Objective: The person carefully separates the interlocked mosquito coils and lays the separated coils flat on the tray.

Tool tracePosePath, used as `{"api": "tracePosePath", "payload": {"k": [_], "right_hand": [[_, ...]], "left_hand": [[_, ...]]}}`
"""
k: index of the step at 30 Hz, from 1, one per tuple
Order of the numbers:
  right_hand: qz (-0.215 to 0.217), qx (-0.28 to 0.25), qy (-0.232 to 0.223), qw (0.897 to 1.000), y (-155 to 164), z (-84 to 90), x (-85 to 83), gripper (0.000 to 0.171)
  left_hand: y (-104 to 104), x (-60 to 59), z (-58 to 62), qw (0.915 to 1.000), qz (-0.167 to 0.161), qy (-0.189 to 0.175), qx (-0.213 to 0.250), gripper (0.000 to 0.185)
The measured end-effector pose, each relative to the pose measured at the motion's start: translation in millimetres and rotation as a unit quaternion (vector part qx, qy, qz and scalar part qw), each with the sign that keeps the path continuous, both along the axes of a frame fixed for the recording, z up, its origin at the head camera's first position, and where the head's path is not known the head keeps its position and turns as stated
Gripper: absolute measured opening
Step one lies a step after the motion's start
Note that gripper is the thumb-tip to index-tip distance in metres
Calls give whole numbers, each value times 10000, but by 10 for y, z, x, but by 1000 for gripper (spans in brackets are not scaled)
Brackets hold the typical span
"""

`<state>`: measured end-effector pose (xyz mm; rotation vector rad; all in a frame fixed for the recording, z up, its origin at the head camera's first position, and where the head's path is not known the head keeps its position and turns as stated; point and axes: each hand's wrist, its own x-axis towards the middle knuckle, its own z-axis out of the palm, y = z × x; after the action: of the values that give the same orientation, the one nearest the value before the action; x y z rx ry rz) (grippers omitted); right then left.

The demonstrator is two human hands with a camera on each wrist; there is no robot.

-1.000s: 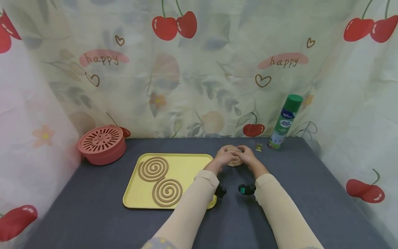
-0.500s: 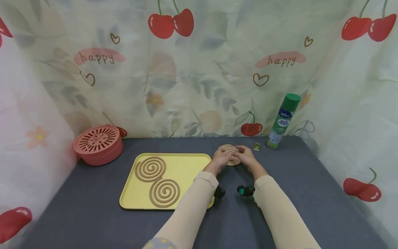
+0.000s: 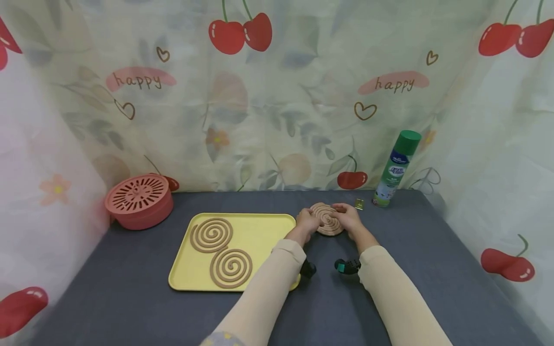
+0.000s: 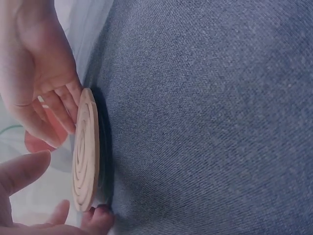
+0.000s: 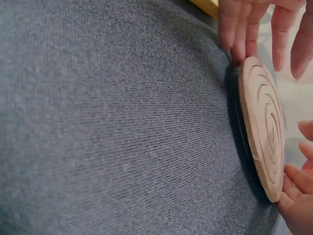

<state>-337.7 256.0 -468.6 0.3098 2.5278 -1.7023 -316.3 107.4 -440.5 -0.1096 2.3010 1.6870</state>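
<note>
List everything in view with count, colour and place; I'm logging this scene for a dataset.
Coil between the hands: 1, tan, on the table right of the tray.
Tray coils: 2, tan, side by side in the tray's left half.
Tray: 1, yellow, centre-left of the table.
Holder: 1, pink-red with slotted lid, back left corner.
Spray can: 1, green cap, upright at back right.
Clip: 1, small, brassy, left of the can.
Table: 1, dark grey cloth.
Curtain: cream with red cherries, around the table.
Left hand: fingertips on the coil's left edge.
Right hand: fingertips on its right edge.
</note>
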Motion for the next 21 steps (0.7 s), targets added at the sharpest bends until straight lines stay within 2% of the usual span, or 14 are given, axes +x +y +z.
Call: {"api": "tracePosePath", "payload": {"k": [3,7,13,21], "right_hand": [[-2,-48,23,10000,9,6,8,44],[55,-88,24,9999,4,19,33,44],[129,-166,-66,9998,-4,12,69,44],[131,-179,-63,9997,29,3,100,46]], "left_hand": [[13,8,7,9998,153,140,-73,54],[28,15,4,9991,354,198,134,54],[31,29,-13,9967,285,-1,766,59],[15,-26,-38,9968,323,68,731,56]]}}
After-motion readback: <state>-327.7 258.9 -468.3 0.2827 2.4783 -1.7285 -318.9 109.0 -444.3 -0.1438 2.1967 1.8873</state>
